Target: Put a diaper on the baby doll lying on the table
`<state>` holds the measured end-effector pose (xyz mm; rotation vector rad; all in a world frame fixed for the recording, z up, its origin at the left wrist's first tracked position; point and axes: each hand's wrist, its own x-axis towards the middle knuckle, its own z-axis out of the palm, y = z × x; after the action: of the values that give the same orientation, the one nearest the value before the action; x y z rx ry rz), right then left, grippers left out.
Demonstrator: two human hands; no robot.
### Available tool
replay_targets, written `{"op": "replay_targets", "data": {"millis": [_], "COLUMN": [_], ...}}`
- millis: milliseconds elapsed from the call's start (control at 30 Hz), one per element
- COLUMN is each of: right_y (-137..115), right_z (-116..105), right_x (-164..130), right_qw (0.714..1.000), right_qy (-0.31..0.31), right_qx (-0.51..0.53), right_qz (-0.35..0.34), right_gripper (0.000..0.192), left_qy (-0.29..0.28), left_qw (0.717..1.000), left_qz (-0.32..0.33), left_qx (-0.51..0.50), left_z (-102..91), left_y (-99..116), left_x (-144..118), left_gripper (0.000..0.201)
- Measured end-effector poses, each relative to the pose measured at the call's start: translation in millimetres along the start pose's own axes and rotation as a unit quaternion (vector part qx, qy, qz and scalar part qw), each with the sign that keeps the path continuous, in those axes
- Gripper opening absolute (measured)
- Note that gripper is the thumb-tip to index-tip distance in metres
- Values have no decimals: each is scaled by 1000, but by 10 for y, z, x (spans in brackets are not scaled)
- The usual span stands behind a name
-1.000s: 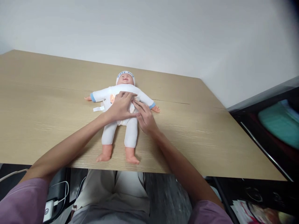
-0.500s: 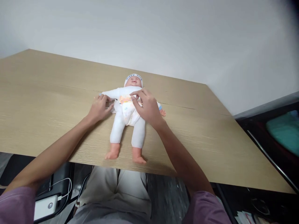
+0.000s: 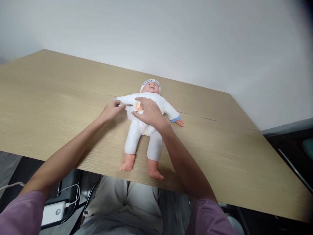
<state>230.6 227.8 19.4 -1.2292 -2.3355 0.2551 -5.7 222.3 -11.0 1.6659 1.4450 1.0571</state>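
Observation:
A baby doll (image 3: pixel 132 141) in a white suit with blue cuffs and a lettered white headband lies on its back, feet toward me. Around its hips is a white diaper (image 3: pixel 146 130) with an orange print at the front waist. My left hand (image 3: pixel 112 111) is at the doll's side on the left, thumb and fingers pinched on the edge of the diaper's side tab (image 3: pixel 127 105). Over the belly is my right hand (image 3: pixel 150 112), thumb and forefinger apart beside the printed waist. It hides part of the diaper front; whether its fingertips touch is unclear.
The wooden table (image 3: pixel 207 156) has a thin seam running across it behind the doll. A white wall (image 3: pixel 156 39) stands behind the table. Below the front edge at left, a white power bank (image 3: pixel 53 213) with a cable rests on a black chair.
My left hand has come in to the diaper's side and closed on its tab. My right hand has shifted toward it across the waist. The view has swung slightly left.

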Motion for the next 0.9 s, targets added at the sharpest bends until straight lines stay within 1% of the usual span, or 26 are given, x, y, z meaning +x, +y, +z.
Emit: {"op": "replay_targets", "data": {"millis": [67,167,233,300,400,467,567,667,733,833,900], "right_y": [-3,-9,-5,7,30,41,52,67,88,139,169], "right_z": [27,62,70,63,43,28,2,-16,-10,21,30], "right_x": [2,-1,-7,-12,-6,1,-3,-26,-36,-21,5], "right_qw": [1000,1000,999,999,998,998,996,992,989,985,983], "right_qy": [2,19,29,34,40,38,36,47,56,79,103], "right_qx": [2,6,13,25,43,54,79,112,132,148,147], "right_qz": [5,0,-6,-8,0,11,25,33,39,46,46], "right_gripper": [68,72,73,68,54,47,43,40,38,41,44], "left_qy": [-3,-67,-105,-126,-133,-105,-47,-4,-2,-9,3], "left_qw": [999,996,992,987,979,979,984,989,990,988,988], "left_qz": [9,42,66,97,150,169,156,132,133,149,151], "left_qx": [-35,-32,-22,-22,-39,-47,-75,-59,-45,-35,-17], "left_z": [113,326,425,456,418,398,439,541,609,674,681], "left_y": [168,397,486,508,436,345,193,51,-31,-118,-131], "left_x": [52,126,159,170,154,142,143,154,154,151,151], "left_gripper": [34,28,25,33,53,54,51,56,53,38,29]}}
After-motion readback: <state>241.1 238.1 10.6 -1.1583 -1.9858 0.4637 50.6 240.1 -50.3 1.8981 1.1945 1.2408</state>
